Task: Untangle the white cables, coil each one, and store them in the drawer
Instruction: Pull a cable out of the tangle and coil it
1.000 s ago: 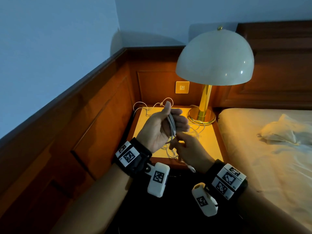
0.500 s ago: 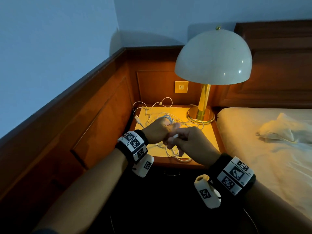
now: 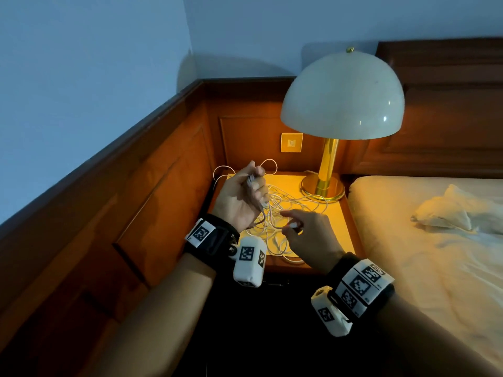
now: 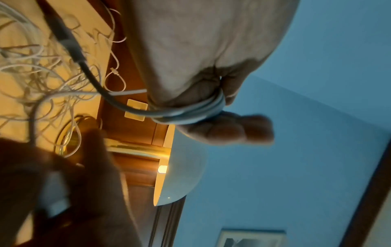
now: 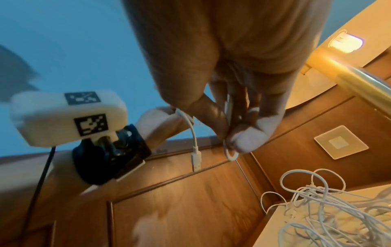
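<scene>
Nearest the camera, low and right of centre in the head view, the right hand [image 3: 307, 235] pinches a short bend of white cable between thumb and fingertips [image 5: 247, 142]; the wrist view shows a small loop poking out below the pinch. A little farther and to the left, the left hand [image 3: 239, 197] is raised palm-up with its fingers curled round a small coil [image 4: 190, 113] of several turns, held between thumb and fingers, a USB plug [image 5: 195, 160] dangling below it. Beyond both hands, in the middle of the frame, the rest of the white cables [image 3: 285, 210] lie in a loose tangle on the nightstand [image 3: 345, 235], some loops reaching the base of the lamp [image 3: 322, 187] at the far right of the top. The drawer cannot be made out in the dark below the nightstand's front edge.

The step in hand appears to be winding one cable while it is freed from the heap. To do it well, the left hand should keep the finished turns clamped so they do not spring apart, while the right hand feeds slack in even loops and follows the strand back through the knot instead of tugging, which would likely tighten the tangle or drag loops against the lamp.
</scene>
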Motion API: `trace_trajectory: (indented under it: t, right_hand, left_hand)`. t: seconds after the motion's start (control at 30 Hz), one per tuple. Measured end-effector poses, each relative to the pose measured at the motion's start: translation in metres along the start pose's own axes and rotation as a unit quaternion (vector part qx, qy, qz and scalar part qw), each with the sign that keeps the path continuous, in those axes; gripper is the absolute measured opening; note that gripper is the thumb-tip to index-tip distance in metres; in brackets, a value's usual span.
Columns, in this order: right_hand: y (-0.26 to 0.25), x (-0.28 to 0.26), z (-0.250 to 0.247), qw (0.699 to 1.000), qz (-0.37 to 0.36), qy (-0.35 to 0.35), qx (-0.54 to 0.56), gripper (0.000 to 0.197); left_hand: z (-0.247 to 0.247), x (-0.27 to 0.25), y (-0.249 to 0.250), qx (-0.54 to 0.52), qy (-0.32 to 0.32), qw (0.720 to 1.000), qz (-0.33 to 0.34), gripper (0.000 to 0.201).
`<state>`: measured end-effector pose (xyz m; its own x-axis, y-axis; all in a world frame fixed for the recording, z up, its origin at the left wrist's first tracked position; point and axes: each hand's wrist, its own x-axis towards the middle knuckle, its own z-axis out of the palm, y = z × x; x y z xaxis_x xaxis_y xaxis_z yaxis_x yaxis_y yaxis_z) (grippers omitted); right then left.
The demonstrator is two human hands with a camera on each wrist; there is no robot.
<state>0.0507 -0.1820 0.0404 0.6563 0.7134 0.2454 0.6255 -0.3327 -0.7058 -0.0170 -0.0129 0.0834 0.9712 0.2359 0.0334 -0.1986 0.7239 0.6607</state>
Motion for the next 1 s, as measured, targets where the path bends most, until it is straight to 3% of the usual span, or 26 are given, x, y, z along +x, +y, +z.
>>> trace_trajectory:
  t: [0.1,0.2,0.27,0.33,0.4,0.47,0.53,0.6,0.8,0.87,0.93,1.0]
  right_hand:
    - [-0.002,0.001,0.008,0.991,-0.006,-0.117,-0.059,0.031]
    - [-0.013,-0.007,0.003,0.985,-0.042,-0.157,-0.051,0.028]
    - [-0.019,-0.008,-0.005,0.986,-0.084,-0.128,-0.064,0.023]
    - [-0.021,-0.006,-0.012,0.985,-0.135,-0.071,-0.086,0.018]
    - [-0.02,-0.001,-0.018,0.975,-0.196,-0.012,-0.102,0.015]
    - [-0.016,0.004,-0.023,0.962,-0.249,0.033,-0.103,0.015]
    - [-0.013,0.009,-0.026,0.952,-0.287,0.061,-0.09,0.013]
    - [-0.009,0.012,-0.028,0.946,-0.305,0.089,-0.063,0.011]
    - [-0.005,0.007,-0.024,0.967,-0.226,0.088,0.08,0.008]
    - [-0.005,0.007,-0.021,0.97,-0.2,0.104,0.088,0.006]
    - [-0.005,0.007,-0.018,0.972,-0.177,0.121,0.092,0.005]
    - [-0.004,0.005,-0.012,0.974,-0.156,0.139,0.088,0.005]
  left_hand:
    - [0.003,0.002,-0.003,0.074,0.032,0.996,0.029,0.042]
    - [0.0,0.009,0.0,0.23,0.039,0.972,0.02,0.043]
    - [-0.002,0.01,0.0,0.34,0.036,0.94,-0.008,0.04]
    - [-0.002,0.004,0.0,0.456,0.037,0.888,-0.041,0.039]
    - [-0.002,0.0,-0.001,0.544,-0.006,0.835,-0.085,0.052]
    - [-0.001,0.0,-0.002,0.579,-0.066,0.802,-0.13,0.073]
    - [0.003,-0.002,-0.004,0.564,-0.093,0.803,-0.17,0.087]
    - [0.008,-0.003,-0.005,0.521,-0.109,0.822,-0.201,0.102]
    - [0.022,-0.005,-0.002,0.354,-0.177,0.88,-0.264,0.111]
    - [0.025,-0.005,-0.004,0.351,-0.12,0.897,-0.242,0.106]
    - [0.029,-0.002,-0.009,0.386,-0.022,0.902,-0.19,0.095]
    - [0.035,0.001,-0.014,0.386,0.078,0.91,-0.128,0.072]
